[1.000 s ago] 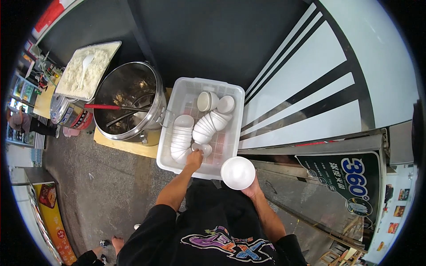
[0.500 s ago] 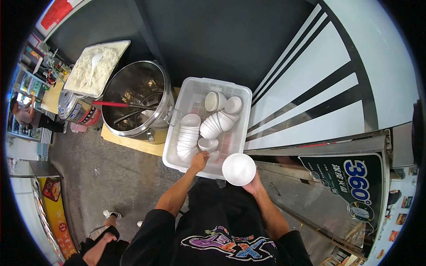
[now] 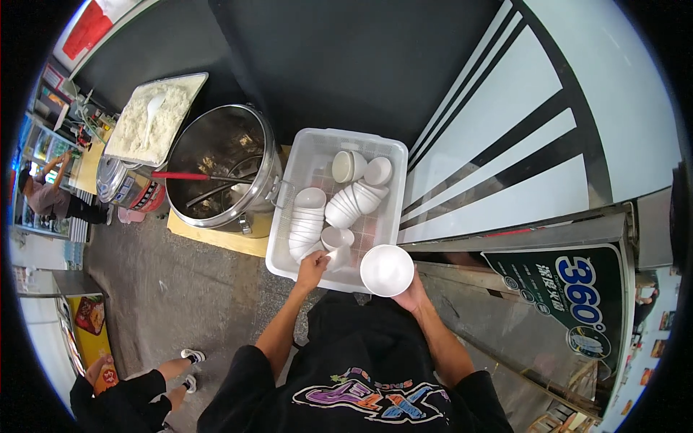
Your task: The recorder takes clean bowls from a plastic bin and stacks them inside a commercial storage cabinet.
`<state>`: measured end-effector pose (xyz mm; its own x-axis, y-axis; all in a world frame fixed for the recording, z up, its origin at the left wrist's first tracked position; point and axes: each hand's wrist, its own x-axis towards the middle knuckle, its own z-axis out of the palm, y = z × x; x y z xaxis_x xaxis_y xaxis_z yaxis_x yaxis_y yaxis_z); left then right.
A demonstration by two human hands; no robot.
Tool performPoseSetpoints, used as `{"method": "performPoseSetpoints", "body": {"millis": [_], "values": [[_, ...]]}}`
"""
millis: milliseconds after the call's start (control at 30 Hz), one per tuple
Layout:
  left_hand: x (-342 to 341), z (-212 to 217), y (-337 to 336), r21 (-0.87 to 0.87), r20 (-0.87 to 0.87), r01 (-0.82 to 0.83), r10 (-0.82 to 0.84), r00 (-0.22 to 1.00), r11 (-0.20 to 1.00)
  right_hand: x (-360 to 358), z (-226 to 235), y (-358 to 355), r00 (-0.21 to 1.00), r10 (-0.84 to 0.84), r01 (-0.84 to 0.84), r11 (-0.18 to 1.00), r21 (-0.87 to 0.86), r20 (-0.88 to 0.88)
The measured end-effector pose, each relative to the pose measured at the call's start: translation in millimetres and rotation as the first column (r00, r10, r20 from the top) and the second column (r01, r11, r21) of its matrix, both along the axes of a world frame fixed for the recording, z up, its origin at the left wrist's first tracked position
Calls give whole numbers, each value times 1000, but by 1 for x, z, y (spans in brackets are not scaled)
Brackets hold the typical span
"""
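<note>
Single head-worn fisheye view, looking steeply down from above at clear plastic crate (image 3: pixel 317 155) near chest; edges curve toward rim.

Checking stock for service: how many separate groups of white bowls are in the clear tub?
4, though stacked bowls hide each other: a tall stack at left, a slanted row mid-tub, two loose bowls at the far end, and one by the left hand.

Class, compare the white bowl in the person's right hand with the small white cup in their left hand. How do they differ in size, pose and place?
The white bowl is wider than the small cup. The bowl faces mouth up, showing its round inside; the cup is tipped on its side. The right hand holds the bowl outside the clear plastic crate, while the left hand grips the cup over the crate's near edge. Both are plain white.
</note>
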<state>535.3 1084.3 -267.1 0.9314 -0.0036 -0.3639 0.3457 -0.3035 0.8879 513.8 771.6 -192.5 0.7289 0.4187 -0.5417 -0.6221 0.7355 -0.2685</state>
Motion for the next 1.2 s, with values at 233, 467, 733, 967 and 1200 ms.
{"method": "performPoseSetpoints", "body": {"millis": [233,467,733,967,1200], "values": [[8,164,-18,8,352,-42,37,935,999,3,-10,1,999,-30,30,1000,3,-12],[-10,220,-45,75,569,164,-177,803,984,7,4,15,999,37,-37,999,-17,-1],[-27,213,-70,217,610,264,-342,715,940,12,-6,23,998,66,-66,998,-20,18],[-32,200,-66,261,595,271,-375,710,927,10,-5,31,996,84,-82,996,-31,42],[-30,208,-57,274,585,319,-421,694,907,9,-4,35,998,53,-50,997,-54,46]]}}
